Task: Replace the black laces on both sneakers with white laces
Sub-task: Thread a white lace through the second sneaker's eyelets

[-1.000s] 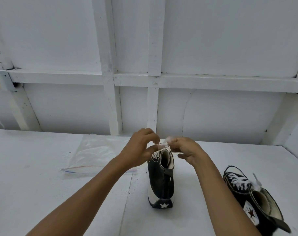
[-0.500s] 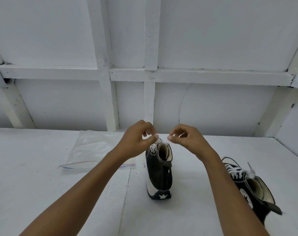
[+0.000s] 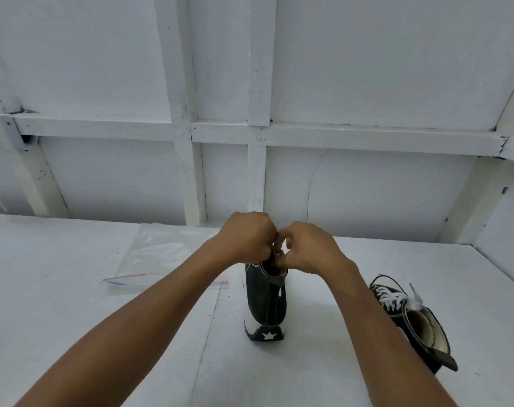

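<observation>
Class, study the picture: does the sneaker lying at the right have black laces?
No, the right-hand sneaker has white laces crossing its front.

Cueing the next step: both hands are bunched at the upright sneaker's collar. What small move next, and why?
Probably draw the hands apart to snug the lace: left hand and right hand pinch together, apparently on lace ends, over the upright sneaker; the other sneaker already has white laces.
</observation>
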Tool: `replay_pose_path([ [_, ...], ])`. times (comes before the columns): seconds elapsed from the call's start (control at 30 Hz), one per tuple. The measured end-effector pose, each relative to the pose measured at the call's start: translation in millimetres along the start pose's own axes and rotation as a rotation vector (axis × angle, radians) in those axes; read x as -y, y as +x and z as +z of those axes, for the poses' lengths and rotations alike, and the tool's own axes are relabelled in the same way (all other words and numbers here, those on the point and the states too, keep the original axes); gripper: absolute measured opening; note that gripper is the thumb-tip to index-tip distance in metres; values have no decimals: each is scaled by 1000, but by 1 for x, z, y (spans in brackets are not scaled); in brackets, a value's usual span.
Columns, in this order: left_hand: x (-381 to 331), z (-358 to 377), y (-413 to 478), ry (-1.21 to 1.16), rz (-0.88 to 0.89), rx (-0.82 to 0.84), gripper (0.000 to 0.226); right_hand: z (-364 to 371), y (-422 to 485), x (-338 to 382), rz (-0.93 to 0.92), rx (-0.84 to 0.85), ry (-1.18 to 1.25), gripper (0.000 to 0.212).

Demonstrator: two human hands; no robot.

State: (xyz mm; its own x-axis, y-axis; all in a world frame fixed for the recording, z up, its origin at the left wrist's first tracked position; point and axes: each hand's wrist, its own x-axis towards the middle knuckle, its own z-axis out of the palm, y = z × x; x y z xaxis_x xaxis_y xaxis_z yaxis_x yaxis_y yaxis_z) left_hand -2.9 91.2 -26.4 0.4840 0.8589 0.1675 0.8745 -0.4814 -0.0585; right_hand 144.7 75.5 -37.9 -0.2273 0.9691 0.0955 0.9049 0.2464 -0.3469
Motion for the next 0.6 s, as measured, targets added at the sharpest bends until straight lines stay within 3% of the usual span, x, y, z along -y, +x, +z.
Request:
replay_pose_path([
  [0.2,1,1,-7,24,-67,-26,5,4,5,-2,-54,-108,87,7],
  [0.33,0,2,-9,96,-29,-24,13,10,3,-4,-89,-193,133,9],
  [0.6,-20,2,-18,140,-78,2,19,12,-12,-8,-73,-174,110,12],
])
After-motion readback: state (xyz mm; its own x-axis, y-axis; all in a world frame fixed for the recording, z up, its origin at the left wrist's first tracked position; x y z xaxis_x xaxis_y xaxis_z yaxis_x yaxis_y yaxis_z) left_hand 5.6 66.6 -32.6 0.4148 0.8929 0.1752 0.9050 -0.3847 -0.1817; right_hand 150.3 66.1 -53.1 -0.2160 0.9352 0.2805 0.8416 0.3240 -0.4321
